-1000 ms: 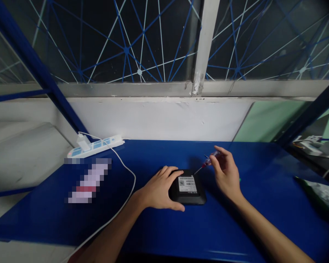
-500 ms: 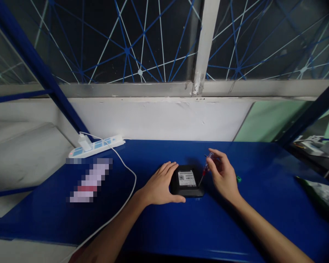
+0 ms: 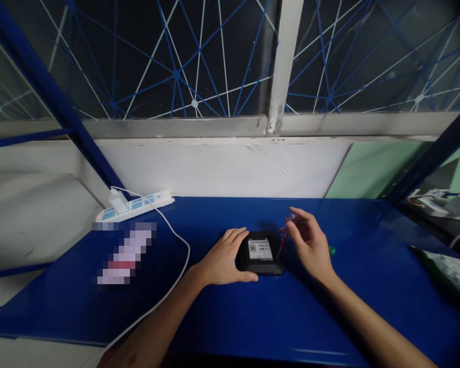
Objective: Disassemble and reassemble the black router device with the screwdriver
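Observation:
A flat black box-shaped device (image 3: 271, 267) with a white printed label lies on the blue table. My left hand (image 3: 223, 261) is clasped around its left side, fingers at the far edge and thumb along the near edge. Between the thumb and fingers of my right hand (image 3: 311, 246) is a screwdriver (image 3: 282, 242) with a clear, purplish handle and a red collar. Its thin shaft slants down to the device's right side, by the label's lower right corner. Whether the tip sits in a screw is too small to tell.
A small green piece (image 3: 331, 250) lies beyond my right wrist. A white power strip (image 3: 141, 205) with a plugged-in charger stands at the back left, its white cable (image 3: 184, 240) curving past my left forearm. A green-edged bag (image 3: 450, 273) lies far right; a blurred-out item (image 3: 126, 253) lies left.
The right hand's fingers have shifted slightly around the screwdriver handle. The left hand and the device keep the same hold, and the whole view has moved a little.

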{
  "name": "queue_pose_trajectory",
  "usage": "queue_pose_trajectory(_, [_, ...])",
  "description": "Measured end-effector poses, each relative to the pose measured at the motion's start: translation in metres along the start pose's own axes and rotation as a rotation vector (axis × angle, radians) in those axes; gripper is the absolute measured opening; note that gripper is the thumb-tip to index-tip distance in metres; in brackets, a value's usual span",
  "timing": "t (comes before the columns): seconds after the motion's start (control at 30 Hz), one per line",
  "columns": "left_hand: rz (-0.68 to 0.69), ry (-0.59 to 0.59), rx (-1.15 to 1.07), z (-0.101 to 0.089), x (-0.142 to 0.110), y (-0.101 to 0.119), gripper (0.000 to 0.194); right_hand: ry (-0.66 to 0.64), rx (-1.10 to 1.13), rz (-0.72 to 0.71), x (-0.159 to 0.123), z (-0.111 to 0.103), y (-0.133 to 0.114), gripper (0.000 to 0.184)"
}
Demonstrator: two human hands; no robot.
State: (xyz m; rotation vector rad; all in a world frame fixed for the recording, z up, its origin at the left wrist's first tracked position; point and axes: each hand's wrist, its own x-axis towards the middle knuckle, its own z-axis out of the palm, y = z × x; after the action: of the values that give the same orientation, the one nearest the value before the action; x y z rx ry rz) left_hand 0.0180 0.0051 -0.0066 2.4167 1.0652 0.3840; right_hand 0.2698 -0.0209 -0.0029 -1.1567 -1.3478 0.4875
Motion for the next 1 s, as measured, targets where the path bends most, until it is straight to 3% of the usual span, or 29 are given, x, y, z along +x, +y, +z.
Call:
queue_pose_trajectory(0.17, [-0.005,-0.020,-0.011,-0.0018,0.0004,0.0007,0.112,-0.026,0.001,-0.013,0.0005,-0.0014,-0.0021,0.028])
queue_pose_trajectory(0.3, [-0.002,-0.020,-0.025,-0.0018,0.0005,0.0003,0.112,-0.061,0.067,0.036,0.0007,-0.0029,-0.0053,0.034])
queue_pose_trajectory(0.53, [0.010,-0.013,-0.003,0.0008,0.0012,-0.0026,0.113,-0.004,-0.035,-0.061,0.0023,-0.0027,-0.0028,0.027])
queue_pose_trajectory(0.77, [-0.015,-0.028,-0.012,-0.0025,0.0010,0.0016,0.112,-0.044,0.058,0.034,0.0018,-0.0049,-0.0072,0.032])
queue_pose_trajectory(1.0, [0.008,-0.011,-0.005,0.0006,0.0011,-0.0015,0.112,0.003,-0.107,-0.088,0.0034,-0.0048,-0.0036,0.021])
